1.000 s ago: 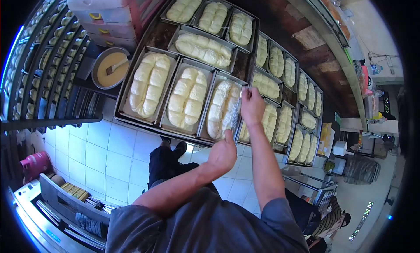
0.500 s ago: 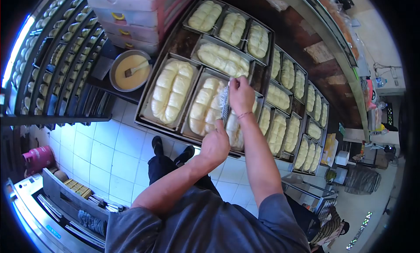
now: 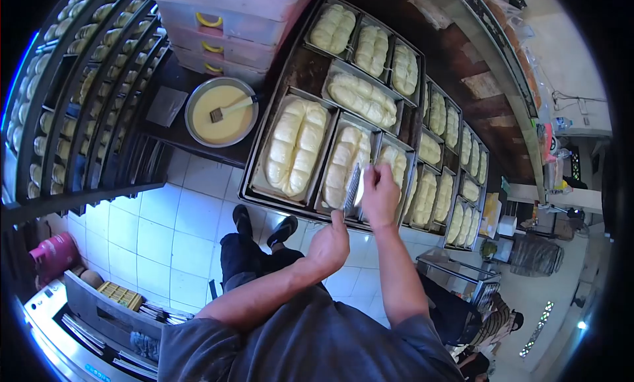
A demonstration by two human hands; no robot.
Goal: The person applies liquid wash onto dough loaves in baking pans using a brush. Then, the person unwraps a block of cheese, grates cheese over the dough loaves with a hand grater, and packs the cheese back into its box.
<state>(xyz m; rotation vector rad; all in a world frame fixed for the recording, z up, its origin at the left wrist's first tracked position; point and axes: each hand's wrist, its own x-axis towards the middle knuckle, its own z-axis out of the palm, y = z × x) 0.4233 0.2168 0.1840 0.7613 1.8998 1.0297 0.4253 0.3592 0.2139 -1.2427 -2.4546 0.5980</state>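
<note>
My left hand (image 3: 330,244) is closed around the lower end of a flat metal grater (image 3: 352,189), tilted over the trays. Against the grater's right side, my right hand (image 3: 381,195) pinches a pale block of cheese (image 3: 359,191), mostly hidden by the fingers. Below them lies a segmented dough loaf (image 3: 343,158) in a metal pan, its surface partly covered by the grater. Another loaf (image 3: 297,147) sits in the pan to the left, and a glossy one (image 3: 362,99) lies crosswise behind.
A metal bowl of pale yellow liquid (image 3: 201,132) holds a brush (image 3: 231,109), left of the pans. Pink plastic drawers (image 3: 224,35) stand behind it. A loaded rack (image 3: 72,91) is at far left. Another person (image 3: 495,322) is at lower right, a pink gas cylinder (image 3: 54,256) at lower left.
Both hands and the grater have come nearer my body, over the front end of the pan. The view has shifted, so the pans and bowl appear further right.
</note>
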